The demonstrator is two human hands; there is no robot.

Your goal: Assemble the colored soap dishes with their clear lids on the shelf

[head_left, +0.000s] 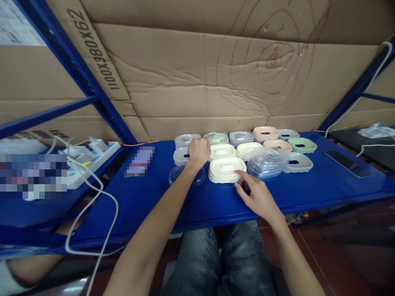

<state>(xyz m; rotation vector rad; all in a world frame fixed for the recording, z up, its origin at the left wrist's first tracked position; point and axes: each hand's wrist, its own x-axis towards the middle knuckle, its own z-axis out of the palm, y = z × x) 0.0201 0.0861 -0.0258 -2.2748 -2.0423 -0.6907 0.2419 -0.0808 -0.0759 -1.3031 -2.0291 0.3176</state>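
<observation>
My left hand (200, 150) is closed over the right part of a grey dish (180, 157); what its fingers hold is hidden. My right hand (253, 192) has its fingers apart, with fingertips at the right edge of a stack of cream trays (226, 168). More cream trays (221, 152) lie behind that stack. A clear lid (175, 176) rests on the blue table under my left forearm. Several stacked clear lids (268, 163) sit right of the cream stack. Behind are a green dish with a lid (216, 137) and a grey lidded dish (240, 137).
Peach dishes (265, 133), a green dish (302, 145) and a grey dish (298, 163) stand at the right. A phone (347, 163) lies farther right on the blue table (148, 205). Power strips (92, 164) with white cables are at left. Cardboard (173, 61) closes the back.
</observation>
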